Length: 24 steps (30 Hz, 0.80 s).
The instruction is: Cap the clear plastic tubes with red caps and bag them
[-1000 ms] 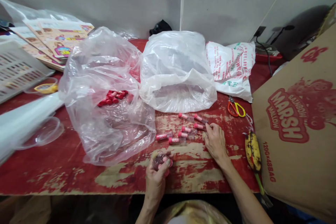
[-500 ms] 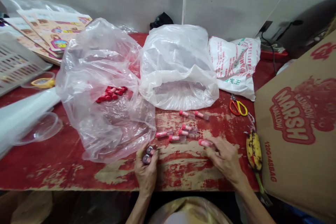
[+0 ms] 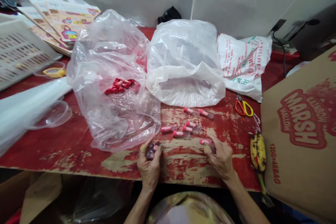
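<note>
My left hand (image 3: pixel 149 166) is curled around a few small clear tubes (image 3: pixel 150 154), their round ends facing up; part of them is hidden by my fingers. In my right hand (image 3: pixel 220 155) is a pink-capped tube (image 3: pixel 205 141), pinched between thumb and fingers near the table. Several more pink-capped clear tubes (image 3: pixel 181 134) lie loose on the table between and beyond my hands. Left of them, a crumpled clear plastic bag (image 3: pixel 115 119) has several red caps (image 3: pixel 119 86) at its opening.
A white plastic bag (image 3: pixel 183 59) and a printed sack (image 3: pixel 241 63) stand at the back. Scissors (image 3: pixel 244 107), a spotted banana (image 3: pixel 258 152) and a large carton (image 3: pixel 299 129) are on the right. A white basket (image 3: pixel 23 49) and clear lid (image 3: pixel 52 113) are on the left.
The camera view has shifted, so the table appears farther right and slightly higher. Both hands keep their holds; the tubes in my left hand are turned a little.
</note>
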### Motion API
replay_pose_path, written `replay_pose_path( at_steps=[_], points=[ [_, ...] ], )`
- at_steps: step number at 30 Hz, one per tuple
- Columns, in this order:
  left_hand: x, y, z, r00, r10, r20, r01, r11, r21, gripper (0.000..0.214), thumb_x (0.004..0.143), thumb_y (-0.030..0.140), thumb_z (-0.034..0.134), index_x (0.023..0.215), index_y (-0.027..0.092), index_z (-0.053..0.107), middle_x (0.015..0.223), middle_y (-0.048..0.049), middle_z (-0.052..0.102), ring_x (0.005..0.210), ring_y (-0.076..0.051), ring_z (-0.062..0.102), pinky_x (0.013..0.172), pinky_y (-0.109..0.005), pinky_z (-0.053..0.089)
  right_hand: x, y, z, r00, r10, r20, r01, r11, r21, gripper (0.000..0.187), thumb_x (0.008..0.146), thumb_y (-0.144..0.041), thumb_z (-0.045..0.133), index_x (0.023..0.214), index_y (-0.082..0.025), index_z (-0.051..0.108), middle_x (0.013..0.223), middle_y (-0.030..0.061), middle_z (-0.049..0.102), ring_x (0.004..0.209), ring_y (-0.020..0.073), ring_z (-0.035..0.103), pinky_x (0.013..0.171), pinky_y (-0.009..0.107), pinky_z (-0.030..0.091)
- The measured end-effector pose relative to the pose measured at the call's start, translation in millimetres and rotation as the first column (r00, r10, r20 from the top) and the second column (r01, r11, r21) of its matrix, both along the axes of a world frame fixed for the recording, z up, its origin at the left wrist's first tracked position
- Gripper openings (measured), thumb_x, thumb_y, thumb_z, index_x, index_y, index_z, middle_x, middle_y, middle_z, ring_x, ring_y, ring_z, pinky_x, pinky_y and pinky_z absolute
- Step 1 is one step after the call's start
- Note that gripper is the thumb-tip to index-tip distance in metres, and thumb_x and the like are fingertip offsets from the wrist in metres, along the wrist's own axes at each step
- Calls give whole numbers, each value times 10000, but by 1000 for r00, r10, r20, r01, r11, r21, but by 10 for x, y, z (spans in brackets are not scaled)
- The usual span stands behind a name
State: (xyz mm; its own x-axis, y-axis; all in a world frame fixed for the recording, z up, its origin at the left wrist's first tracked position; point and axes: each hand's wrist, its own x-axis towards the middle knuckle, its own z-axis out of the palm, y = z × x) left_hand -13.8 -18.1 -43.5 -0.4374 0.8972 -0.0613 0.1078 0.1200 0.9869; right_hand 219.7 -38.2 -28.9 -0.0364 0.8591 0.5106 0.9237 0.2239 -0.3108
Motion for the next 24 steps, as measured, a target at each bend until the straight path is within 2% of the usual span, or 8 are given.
replay_pose_path(
  at_steps=[5,8,10,13,15,17,20,24],
  points=[
    [50,-3,101,968,14,252,-7,1000,-29,448,678,319,737,1093,229,595,935,-20,670,785,-142,660,727,-257,525,-32,-13,-4,906,-98,-413,-19,963,-270,288,853,-319,497,1082,-173,593,709,42,668,594,166,608,578,272,463],
    [90,9,193,877,-25,479,39,999,-20,463,643,302,766,1064,236,587,899,-5,670,804,-159,676,681,-245,532,-42,7,48,536,-278,-797,-174,888,-426,301,852,-424,501,1052,-202,540,535,-60,500,438,107,460,439,214,380],
    [125,7,244,788,-44,614,88,995,-42,476,609,293,787,1035,228,585,855,-1,678,776,-163,681,672,-249,533,-52,13,59,273,-362,-891,-290,853,-435,311,833,-490,506,976,-214,519,470,-113,351,366,73,313,383,185,304],
    [188,-21,278,693,-49,719,155,984,-83,492,577,280,804,1011,207,584,815,-5,684,726,-161,681,679,-263,533,-82,-10,73,120,-415,-902,-347,833,-430,318,813,-526,520,917,-227,492,465,-133,295,355,55,232,380,171,283],
    [228,-49,277,682,-53,730,177,980,-94,491,576,272,804,1009,197,584,816,-12,683,727,-165,680,682,-265,531,-107,-44,111,219,-378,-900,-309,848,-431,295,836,-513,496,917,-229,494,476,-120,339,362,64,270,384,177,290],
    [260,-75,269,698,-70,713,186,979,-86,480,593,275,797,1016,196,585,828,-18,679,747,-167,677,670,-256,529,-131,-78,163,485,-279,-829,-185,894,-408,260,852,-467,502,931,-220,526,530,-79,458,405,83,381,411,193,325],
    [290,-102,251,757,-119,642,213,974,-71,470,627,274,782,1050,216,586,838,-3,662,713,-130,649,620,-218,518,-161,-87,201,893,-79,-442,-16,978,-208,224,864,-392,522,929,-189,591,644,0,612,515,121,535,504,225,389],
    [298,-126,224,813,-171,556,260,962,-84,455,614,238,791,1034,214,618,792,26,630,610,-72,584,573,-175,493,-175,-45,127,998,61,-15,-62,995,-81,244,936,-303,417,922,-158,613,620,21,645,505,130,580,527,232,380]
  ],
)
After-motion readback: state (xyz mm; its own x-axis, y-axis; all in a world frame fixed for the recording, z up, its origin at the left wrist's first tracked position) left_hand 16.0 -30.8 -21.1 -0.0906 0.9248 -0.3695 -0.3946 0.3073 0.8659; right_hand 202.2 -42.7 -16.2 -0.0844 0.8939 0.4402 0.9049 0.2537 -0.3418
